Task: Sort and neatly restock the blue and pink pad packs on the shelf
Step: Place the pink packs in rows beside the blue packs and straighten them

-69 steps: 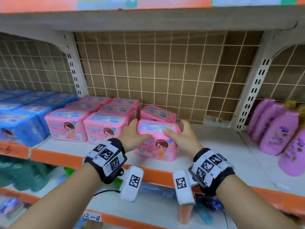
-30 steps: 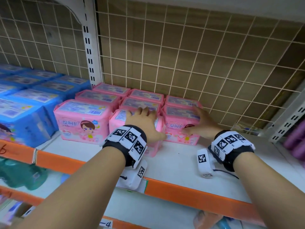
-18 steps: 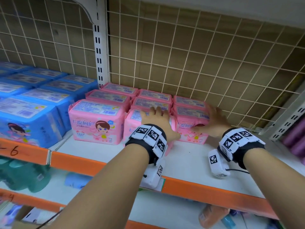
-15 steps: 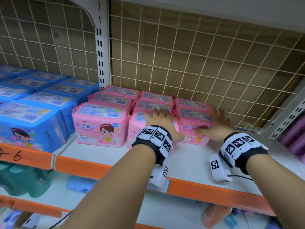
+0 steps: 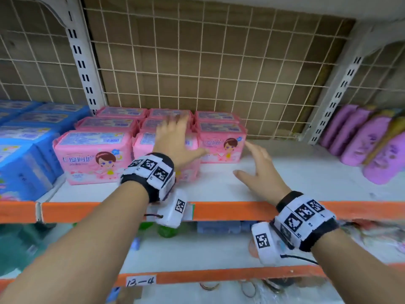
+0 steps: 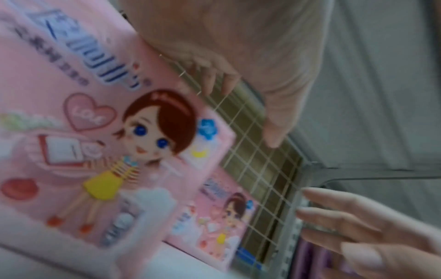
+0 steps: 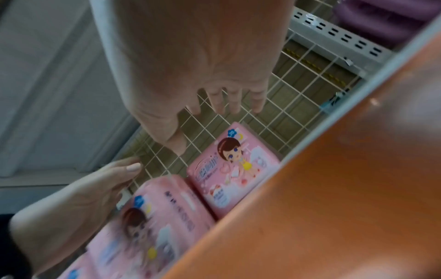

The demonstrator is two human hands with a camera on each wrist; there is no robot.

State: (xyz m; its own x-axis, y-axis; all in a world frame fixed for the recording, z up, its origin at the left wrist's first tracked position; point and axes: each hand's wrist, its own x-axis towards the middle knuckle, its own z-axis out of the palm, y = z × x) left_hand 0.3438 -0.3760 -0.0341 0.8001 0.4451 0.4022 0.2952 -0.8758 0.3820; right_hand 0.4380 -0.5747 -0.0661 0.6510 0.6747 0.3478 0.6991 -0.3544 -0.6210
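Note:
Pink pad packs stand in three rows on the white shelf (image 5: pixel 295 172). The front ones are a left pack (image 5: pixel 94 156), a middle pack (image 5: pixel 143 145) and a right pack (image 5: pixel 221 145). Blue pad packs (image 5: pixel 24 154) fill the section to the left. My left hand (image 5: pixel 173 137) is spread flat over the middle pack's top, fingers straight; whether it touches is unclear. In the left wrist view that hand (image 6: pixel 238 56) sits beside the pack's printed face (image 6: pixel 107 132). My right hand (image 5: pixel 254 170) hovers open above bare shelf, just right of the right pack, holding nothing.
A wire mesh back panel (image 5: pixel 219 73) closes the shelf behind the packs. Purple bottles (image 5: pixel 372 150) lie at the far right past a slotted upright (image 5: pixel 337 93). An orange shelf lip (image 5: pixel 230 210) runs along the front, with lower shelves of goods beneath.
My right hand has come off the right pink pack and drawn back toward the shelf front. My left hand stays over the middle pack. The pink packs now stand in even rows.

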